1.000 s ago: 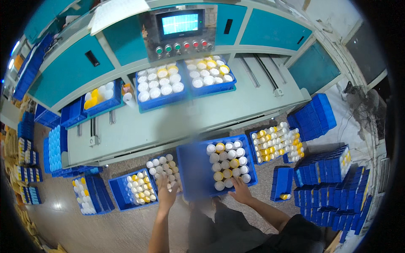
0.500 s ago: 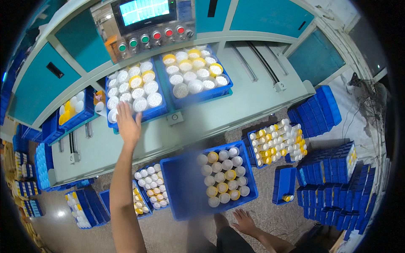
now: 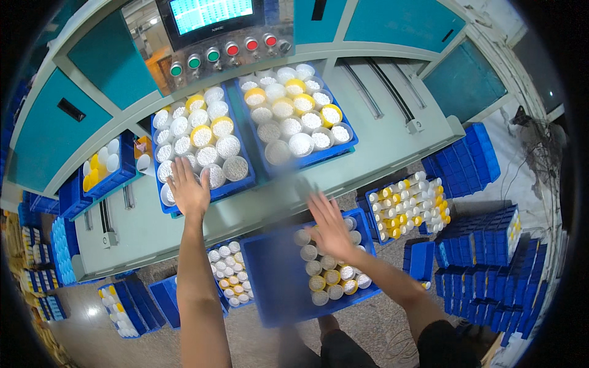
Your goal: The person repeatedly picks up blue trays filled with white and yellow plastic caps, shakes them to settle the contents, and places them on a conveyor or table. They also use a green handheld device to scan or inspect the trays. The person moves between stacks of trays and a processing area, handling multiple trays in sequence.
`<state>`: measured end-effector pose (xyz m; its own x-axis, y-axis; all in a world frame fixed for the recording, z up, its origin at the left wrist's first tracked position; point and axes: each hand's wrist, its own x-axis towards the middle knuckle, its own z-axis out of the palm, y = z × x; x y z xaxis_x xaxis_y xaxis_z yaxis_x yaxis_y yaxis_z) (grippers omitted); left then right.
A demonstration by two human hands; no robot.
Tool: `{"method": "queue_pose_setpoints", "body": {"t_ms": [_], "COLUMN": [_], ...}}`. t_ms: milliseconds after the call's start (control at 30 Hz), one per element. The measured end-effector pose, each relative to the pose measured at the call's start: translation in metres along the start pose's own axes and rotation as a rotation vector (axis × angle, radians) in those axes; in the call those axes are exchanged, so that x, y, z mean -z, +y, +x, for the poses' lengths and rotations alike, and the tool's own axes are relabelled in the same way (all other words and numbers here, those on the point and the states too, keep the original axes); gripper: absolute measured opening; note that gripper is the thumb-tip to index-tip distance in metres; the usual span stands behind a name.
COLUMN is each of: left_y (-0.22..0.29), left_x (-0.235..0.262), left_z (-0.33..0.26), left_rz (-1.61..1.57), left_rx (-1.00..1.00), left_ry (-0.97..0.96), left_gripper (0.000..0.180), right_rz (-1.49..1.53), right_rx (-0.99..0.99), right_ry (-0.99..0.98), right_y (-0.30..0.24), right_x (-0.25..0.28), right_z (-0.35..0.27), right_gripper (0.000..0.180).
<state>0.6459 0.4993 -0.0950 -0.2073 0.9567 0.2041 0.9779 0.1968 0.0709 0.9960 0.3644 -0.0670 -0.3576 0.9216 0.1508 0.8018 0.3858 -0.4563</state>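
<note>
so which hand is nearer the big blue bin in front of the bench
Right. The right hand is over the far side of the bin; the left hand is farther off, at the near edge of the left tray on the bench.

We are seeing a lit screen [image 3: 211,13] glowing above a row of green and red buttons [image 3: 232,48]. Teal doors [image 3: 396,21] are lining both sides, and metal rails [image 3: 388,89] are slanting side by side. Lower right, we are viewing stacked blue crates [image 3: 485,285] standing on the floor [image 3: 380,322].
</note>
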Motion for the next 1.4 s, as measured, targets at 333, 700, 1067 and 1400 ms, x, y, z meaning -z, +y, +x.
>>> {"method": "queue_pose_setpoints", "body": {"t_ms": [333,700,1067,1400], "left_y": [-0.001,0.0,0.0,0.002], "left_x": [0.016,0.039,0.057,0.056], "left_z": [-0.023,-0.054,-0.072,-0.069], "left_rz": [0.12,-0.111,-0.165,-0.134], "left_rx": [-0.1,-0.147,-0.148,-0.123], "left_ry": [-0.133,-0.109,-0.122,-0.187], "left_gripper": [0.077,0.08,0.081,0.081], "right_rz": [-0.171,-0.21,-0.26,-0.203], "right_rx": [0.058,0.054,0.196,0.216], "right_ry": [0.164,-0.001,-0.309,-0.236], "right_y": [0.011,0.006,0.012,0.014], "right_x": [-0.026,-0.016,0.016,0.02], "right_z": [0.175,0.148,0.15,0.156], "right_gripper": [0.062,0.07,0.091,0.076]}}
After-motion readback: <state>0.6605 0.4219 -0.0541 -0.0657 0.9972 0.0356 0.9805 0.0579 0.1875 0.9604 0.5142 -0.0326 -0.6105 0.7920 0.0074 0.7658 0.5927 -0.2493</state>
